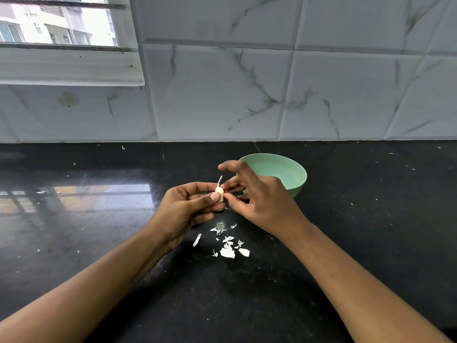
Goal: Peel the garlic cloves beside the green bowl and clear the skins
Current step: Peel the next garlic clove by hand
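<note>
My left hand (188, 206) pinches a pale garlic clove (219, 194) between thumb and fingers above the black counter. A thin strip of skin sticks up from the clove's top. My right hand (257, 196) meets the clove from the right, its fingertips pinching at the clove's side. Just behind my right hand stands the green bowl (289, 169); my hand covers its left part. White garlic skins (228, 246) lie scattered on the counter below my hands.
The black counter (99, 231) runs to a white marbled tile wall (247, 95). A window (59, 23) sits at the upper left. Small white flecks dot the counter on both sides.
</note>
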